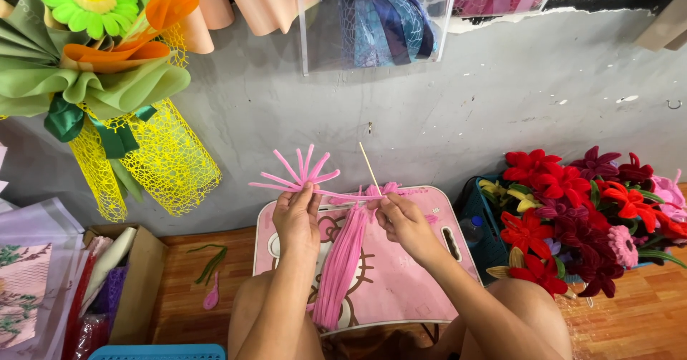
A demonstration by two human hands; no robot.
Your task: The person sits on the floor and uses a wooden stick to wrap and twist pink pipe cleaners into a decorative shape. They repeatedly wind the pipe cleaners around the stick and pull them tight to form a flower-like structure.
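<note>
My left hand (296, 219) pinches the base of a fan of pink pipe cleaners (300, 172) whose ends splay upward like petals. My right hand (403, 220) grips one pink pipe cleaner strand that runs across to the left hand, and a thin wooden stick (369, 167) rises from its fingers. Under both hands stands a small pink lap table (401, 274) with a cartoon cat print. A thick bundle of pink pipe cleaners (340, 267) lies along it, running toward my knees.
A blue basket (481, 220) of red, maroon and pink pipe-cleaner flowers (572, 210) stands at the right on the wooden floor. A cardboard box (139, 281) with wrapping rolls is at the left. Green, yellow and blue wrapped bouquets (107, 59) hang on the grey wall.
</note>
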